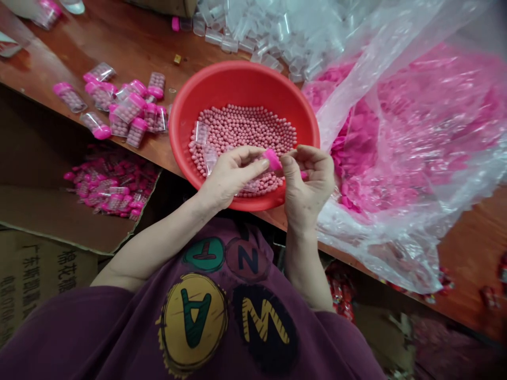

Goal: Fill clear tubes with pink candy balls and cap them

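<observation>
Over the red bowl (pixel 243 68), my left hand (pixel 233 171) pinches a bright pink cap (pixel 272 159) between thumb and fingers. Whether a jar is joined to that cap is hidden. My right hand (pixel 308 182) is closed right beside it, thumb against forefinger, its tips touching or nearly touching the cap. Another bit of pink, seemingly a second cap (pixel 303 175), shows within its curled fingers. Small round pink beads (pixel 241 124) fill the bottom of the bowl. Among them, left of centre, lie clear plastic jars (pixel 200 133).
Several filled jars with pink caps (pixel 129 108) lie left of the bowl, with more in a cardboard box (pixel 106 229) below. Empty clear jars (pixel 229 43) are heaped behind. A large plastic bag of pink caps (pixel 412 137) spreads at right. A gold cube (pixel 177 59) sits on the wooden table (pixel 130 39).
</observation>
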Tool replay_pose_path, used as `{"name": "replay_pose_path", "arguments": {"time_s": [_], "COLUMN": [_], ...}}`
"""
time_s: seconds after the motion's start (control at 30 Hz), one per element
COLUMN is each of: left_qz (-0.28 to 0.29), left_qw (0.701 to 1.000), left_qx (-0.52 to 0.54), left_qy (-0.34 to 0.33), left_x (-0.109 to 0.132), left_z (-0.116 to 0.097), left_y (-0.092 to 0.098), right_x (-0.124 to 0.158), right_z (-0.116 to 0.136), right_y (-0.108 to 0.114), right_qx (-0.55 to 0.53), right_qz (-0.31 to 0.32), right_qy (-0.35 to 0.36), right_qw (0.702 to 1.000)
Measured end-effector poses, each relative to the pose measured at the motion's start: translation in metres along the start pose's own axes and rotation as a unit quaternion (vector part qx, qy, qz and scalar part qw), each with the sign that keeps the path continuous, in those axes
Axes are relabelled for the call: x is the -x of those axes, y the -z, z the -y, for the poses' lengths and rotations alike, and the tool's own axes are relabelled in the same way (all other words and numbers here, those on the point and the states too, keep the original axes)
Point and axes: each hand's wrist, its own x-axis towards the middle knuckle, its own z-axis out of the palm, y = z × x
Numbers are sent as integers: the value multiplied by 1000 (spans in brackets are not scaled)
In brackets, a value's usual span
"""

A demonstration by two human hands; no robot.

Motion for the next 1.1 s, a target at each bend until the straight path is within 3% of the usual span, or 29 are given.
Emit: {"name": "replay_pose_path", "arguments": {"time_s": [0.17, 0.27, 0.37, 0.47, 0.6, 0.73, 0.87, 0.97, 1.1], "left_qz": [-79, -113, -87, -38, -24, -43, -66, -68, -66], "left_qw": [997, 993, 996, 999, 999, 998, 997, 997, 997], "left_qx": [3, 16, 0, -28, -35, -31, -35, -30, -22], "left_qy": [-20, -15, -18, -19, -25, -24, -14, -4, 24], "left_x": [-3, -5, -3, 0, 2, 1, 1, 1, 2], "left_z": [-1, -2, -2, -2, -1, -1, -1, -1, -4], "left_y": [3, 3, 1, -1, 0, 0, -3, -6, -6], "right_x": [10, 22, 28, 22, 12, 13, 19, 19, 16], "right_z": [-12, -14, -7, 3, 13, 13, 4, -4, -13], "right_y": [4, 1, -7, -11, -2, 4, -6, -14, -10], "right_qx": [-62, -99, -56, 7, 102, 216, 306, 306, 296], "right_qz": [22, -31, -66, -51, 49, 128, 110, 79, 100], "right_qy": [-30, -41, -24, 35, 118, 173, 169, 187, 199], "right_qw": [997, 994, 996, 998, 987, 952, 930, 930, 929]}}
